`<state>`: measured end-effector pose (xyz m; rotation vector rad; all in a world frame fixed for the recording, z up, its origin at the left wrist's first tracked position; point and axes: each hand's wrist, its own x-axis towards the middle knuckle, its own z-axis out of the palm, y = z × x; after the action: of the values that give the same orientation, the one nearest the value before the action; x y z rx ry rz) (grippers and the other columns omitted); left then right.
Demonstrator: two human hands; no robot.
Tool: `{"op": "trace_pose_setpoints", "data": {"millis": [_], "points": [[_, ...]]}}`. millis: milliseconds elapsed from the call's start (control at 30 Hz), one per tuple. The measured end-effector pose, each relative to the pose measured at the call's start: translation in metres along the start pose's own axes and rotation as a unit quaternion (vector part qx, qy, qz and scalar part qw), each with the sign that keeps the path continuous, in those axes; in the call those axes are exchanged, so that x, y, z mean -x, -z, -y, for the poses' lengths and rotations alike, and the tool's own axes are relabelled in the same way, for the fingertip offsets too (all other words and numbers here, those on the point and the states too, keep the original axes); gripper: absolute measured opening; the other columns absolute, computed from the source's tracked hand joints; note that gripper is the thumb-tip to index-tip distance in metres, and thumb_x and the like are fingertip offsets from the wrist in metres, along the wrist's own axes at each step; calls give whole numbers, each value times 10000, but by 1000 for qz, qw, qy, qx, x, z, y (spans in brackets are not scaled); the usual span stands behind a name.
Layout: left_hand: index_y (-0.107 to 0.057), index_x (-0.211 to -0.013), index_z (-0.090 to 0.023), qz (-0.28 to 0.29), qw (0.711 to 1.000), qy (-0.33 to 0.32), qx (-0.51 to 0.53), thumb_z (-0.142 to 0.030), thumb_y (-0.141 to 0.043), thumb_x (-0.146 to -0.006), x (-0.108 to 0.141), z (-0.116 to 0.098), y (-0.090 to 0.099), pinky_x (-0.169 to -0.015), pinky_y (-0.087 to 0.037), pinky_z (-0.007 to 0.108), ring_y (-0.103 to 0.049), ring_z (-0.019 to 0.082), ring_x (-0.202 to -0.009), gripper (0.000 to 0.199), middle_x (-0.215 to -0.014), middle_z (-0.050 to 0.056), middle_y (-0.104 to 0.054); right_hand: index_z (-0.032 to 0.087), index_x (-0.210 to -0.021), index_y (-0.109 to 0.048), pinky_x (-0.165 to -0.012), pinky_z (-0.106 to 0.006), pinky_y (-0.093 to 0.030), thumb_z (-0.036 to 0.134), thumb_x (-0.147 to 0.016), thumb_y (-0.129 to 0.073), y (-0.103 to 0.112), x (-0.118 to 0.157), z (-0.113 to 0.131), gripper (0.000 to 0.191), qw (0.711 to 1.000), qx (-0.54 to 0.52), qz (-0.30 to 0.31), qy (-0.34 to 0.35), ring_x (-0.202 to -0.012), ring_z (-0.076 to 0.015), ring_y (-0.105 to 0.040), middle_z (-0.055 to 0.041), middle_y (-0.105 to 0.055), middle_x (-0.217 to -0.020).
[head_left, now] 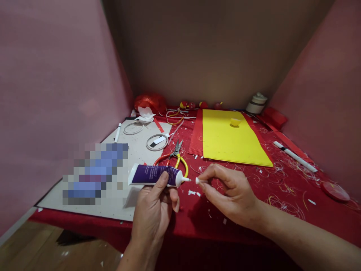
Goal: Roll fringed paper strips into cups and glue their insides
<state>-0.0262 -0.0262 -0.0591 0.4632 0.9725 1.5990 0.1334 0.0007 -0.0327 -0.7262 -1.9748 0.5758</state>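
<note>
My left hand (154, 205) is closed around a purple and white glue tube (152, 175), held level with its nozzle pointing right. Between the thumb and forefinger of my right hand (229, 194) is a small white cap (197, 180). The cap is just off the nozzle tip, with a narrow gap between them. Behind the tube lie scissors (177, 152) with one red and one yellow handle, blades pointing away and slightly apart. The tube hides part of the handles.
Yellow corrugated sheets (225, 139) lie over red ones, with a small yellow cup (235, 122) on top. A grey board (113, 207) carries wire rings (156, 142) and a pixelated blue item (98, 173). Thread scraps litter the red cloth (245, 226). A lidded jar (256, 103) stands back right.
</note>
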Motion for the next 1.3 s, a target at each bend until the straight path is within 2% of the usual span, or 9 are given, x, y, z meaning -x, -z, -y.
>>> {"op": "trace_pose_setpoints", "data": {"millis": [500,667,833,1000,1167,1300], "points": [[-519,-511,-125,-10,1000,22,4,-254,-714,-661,1,-2,0,-273,-357,182,-423,78,-306,278,-367,-43,-457,143,-810,-597,-557,-220,-443,61,-749,-559,1,3,-2,110,1000,-13,6,-18,-598,-85,-552,-5,-615,-696],[-527,-532,-122,-11,999,30,-8,-266,-709,-668,2,-3,0,-268,-347,171,-415,70,-296,269,-372,-36,-477,162,-816,-587,-565,-235,-451,72,-753,-546,1,3,-1,118,999,-20,14,-23,-606,-95,-554,-2,-612,-703],[-528,-538,-117,-19,999,26,-15,-268,-712,-664,1,-3,-1,-263,-337,157,-419,53,-300,269,-448,-8,-551,165,-816,-577,-550,-230,-446,63,-752,-537,0,3,0,127,1000,-23,9,-19,-584,-90,-540,1,-602,-691],[-539,-538,-118,-12,999,23,-26,-277,-706,-670,1,-4,-2,-249,-323,148,-405,53,-283,266,-391,-31,-498,151,-807,-575,-542,-224,-448,64,-756,-534,1,3,3,109,1000,-23,-3,4,-579,-91,-540,-13,-594,-680],[-550,-551,-112,-14,999,18,-34,-279,-705,-671,1,-3,-1,-251,-327,146,-423,52,-296,257,-432,-15,-538,156,-815,-570,-528,-214,-443,75,-766,-527,1,3,3,104,1000,-15,-5,13,-565,-88,-532,-12,-588,-673],[-529,-517,-118,-15,999,26,-36,-277,-701,-677,0,-3,0,-257,-333,148,-416,52,-290,284,-396,-27,-503,159,-814,-570,-530,-215,-444,77,-768,-523,0,2,3,105,1000,-10,-7,10,-564,-90,-535,-14,-592,-671]]}}
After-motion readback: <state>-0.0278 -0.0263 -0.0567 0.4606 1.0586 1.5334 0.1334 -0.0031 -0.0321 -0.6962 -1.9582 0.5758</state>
